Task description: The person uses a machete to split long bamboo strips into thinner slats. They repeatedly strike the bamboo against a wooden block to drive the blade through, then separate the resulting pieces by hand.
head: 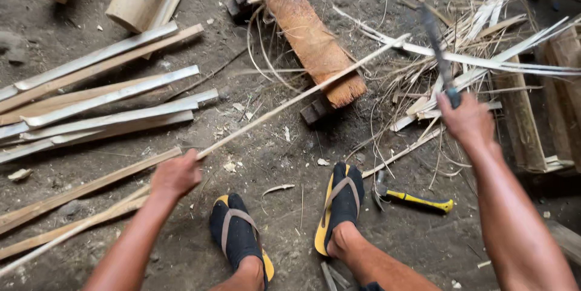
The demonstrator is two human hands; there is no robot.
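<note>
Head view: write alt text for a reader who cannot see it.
The left hand grips a long thin bamboo strip resting across a reddish log, while the right hand raises a dark blade. Split bamboo slats and a yellow-handled hammer lie on the dirt floor.

No packages, labels, signs or screens show anywhere in this view.
</note>
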